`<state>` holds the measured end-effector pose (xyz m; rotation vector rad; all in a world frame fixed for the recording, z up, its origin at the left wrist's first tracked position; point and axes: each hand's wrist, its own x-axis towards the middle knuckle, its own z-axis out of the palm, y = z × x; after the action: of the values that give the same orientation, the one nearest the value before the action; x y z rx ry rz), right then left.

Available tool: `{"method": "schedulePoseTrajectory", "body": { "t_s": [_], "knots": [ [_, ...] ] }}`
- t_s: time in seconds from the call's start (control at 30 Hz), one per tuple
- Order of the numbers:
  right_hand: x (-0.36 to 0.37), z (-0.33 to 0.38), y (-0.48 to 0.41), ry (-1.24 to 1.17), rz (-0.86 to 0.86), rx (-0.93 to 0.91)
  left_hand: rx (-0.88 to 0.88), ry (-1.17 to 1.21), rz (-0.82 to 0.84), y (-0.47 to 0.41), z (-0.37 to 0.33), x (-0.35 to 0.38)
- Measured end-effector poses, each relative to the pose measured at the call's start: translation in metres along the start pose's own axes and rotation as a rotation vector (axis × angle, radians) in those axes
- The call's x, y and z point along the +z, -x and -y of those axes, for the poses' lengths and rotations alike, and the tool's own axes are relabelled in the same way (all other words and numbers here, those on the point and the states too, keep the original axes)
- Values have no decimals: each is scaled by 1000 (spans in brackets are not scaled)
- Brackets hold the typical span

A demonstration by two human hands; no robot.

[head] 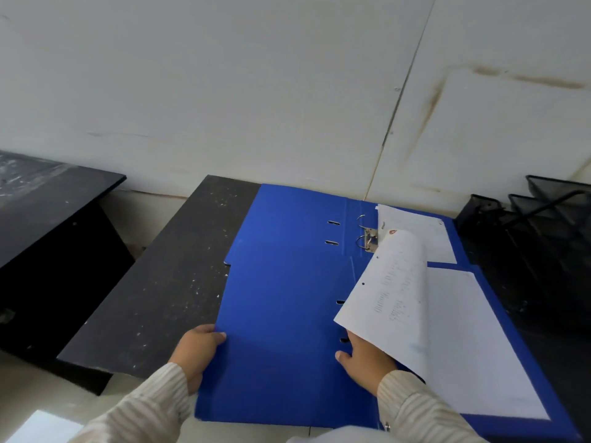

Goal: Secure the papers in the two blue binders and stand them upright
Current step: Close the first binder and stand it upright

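Note:
Two blue binders lie open on a dark table [166, 282], one behind the other. The far binder [294, 215] shows its metal rings [364, 235], with white papers [419, 235] to their right. The near binder [281, 330] lies with its left cover flat and a stack of papers [473, 346] on its right half. My left hand [201, 350] grips the left edge of the near cover, thumb on top. My right hand [364, 362] rests by the spine with fingers spread. A curled sheet [390, 298] arches over it and hides the near rings.
A black mesh desk tray [543, 215] stands at the right, close to both binders. A second dark table [48, 203] sits to the left across a gap. A white wall [287, 91] rises just behind the table. The near binder overhangs the table's front edge.

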<state>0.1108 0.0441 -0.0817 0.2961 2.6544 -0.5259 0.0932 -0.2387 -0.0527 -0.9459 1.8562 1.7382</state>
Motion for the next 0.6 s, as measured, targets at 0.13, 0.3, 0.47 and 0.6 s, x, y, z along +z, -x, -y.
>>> {"method": "schedulePoseTrajectory", "body": {
  "t_s": [0.13, 0.3, 0.47, 0.6],
  "knots": [
    [-12, -4, 8, -259, -110, 5, 65, 131, 114, 16, -21, -4],
    [-28, -19, 20, -406, -371, 58, 256, 208, 246, 46, -54, 9],
    [-50, -49, 36, -604, -542, 126, 420, 253, 346, 82, -81, 44],
    [-59, -87, 44, -529, -588, 226, 550, 222, 446, 109, -91, 82]
  ]
}}
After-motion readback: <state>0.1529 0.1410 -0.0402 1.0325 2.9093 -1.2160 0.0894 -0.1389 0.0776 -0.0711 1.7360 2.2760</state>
